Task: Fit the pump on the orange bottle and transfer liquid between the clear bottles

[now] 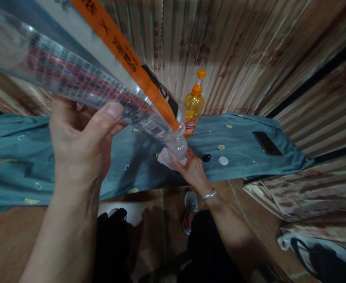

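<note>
My left hand is wrapped round a large clear plastic package with an orange band, a printed label and a barcode. It slants down to the right, its narrow end over a small clear bottle. My right hand, with a silver bracelet at the wrist, grips that small bottle low down. A piece of white tissue or film shows beside the bottle. Just behind stands an orange pump bottle. To the right of my right hand lie a black cap and a white round lid.
A teal patterned cloth covers the long narrow table. A dark phone lies at its right end. Pleated curtains hang behind and at the right. A dark bag is on the floor at the lower right.
</note>
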The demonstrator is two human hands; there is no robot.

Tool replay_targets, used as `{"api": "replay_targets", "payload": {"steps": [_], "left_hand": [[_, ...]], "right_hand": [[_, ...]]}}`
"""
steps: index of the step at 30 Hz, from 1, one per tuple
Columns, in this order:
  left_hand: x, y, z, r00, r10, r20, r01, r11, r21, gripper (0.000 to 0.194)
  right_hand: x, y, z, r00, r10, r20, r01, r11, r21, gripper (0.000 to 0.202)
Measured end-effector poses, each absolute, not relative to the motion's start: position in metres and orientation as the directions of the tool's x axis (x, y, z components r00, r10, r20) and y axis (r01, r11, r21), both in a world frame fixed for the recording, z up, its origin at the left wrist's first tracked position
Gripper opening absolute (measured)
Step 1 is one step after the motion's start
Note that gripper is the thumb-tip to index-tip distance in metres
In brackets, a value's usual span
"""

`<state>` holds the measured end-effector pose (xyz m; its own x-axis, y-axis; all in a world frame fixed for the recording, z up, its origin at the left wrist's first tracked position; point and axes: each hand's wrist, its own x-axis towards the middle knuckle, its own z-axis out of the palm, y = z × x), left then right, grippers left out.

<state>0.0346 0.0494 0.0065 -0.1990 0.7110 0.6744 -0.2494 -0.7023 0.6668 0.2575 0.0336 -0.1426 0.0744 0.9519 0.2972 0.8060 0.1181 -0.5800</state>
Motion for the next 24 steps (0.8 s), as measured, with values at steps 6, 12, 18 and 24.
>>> {"api": "replay_targets", "payload": {"steps": [6,12,18,24], "left_hand": [[0.0365,0.0474,0.0102,-0.216,0.716,0.664,-0.241,-0.698,0.675,0.058],[0.0341,0.0482,0.0093,-0.207,0.732,0.649,-0.208,-0.681,0.702,0.052],[0.0295,0.0536,0.0069,-0.173,0.701,0.691,-0.192,-0.712,0.675,0.061],[0.0308,0.0525,0.0092,-0.171,0.702,0.691,-0.198,-0.712,0.674,0.064]], "right_hand": [[0.2571,0.0327,-0.1432,0.052,0.951,0.306,0.807,0.140,-0.573,0.055],[0.2562,0.0319,-0.1421,0.040,0.952,0.305,0.811,0.147,-0.566,0.057],[0.2554,0.0316,-0.1419,0.039,0.953,0.301,0.797,0.152,-0.584,0.056],[0.2543,0.0313,-0.1426,0.048,0.953,0.300,0.794,0.146,-0.590,0.057]]}}
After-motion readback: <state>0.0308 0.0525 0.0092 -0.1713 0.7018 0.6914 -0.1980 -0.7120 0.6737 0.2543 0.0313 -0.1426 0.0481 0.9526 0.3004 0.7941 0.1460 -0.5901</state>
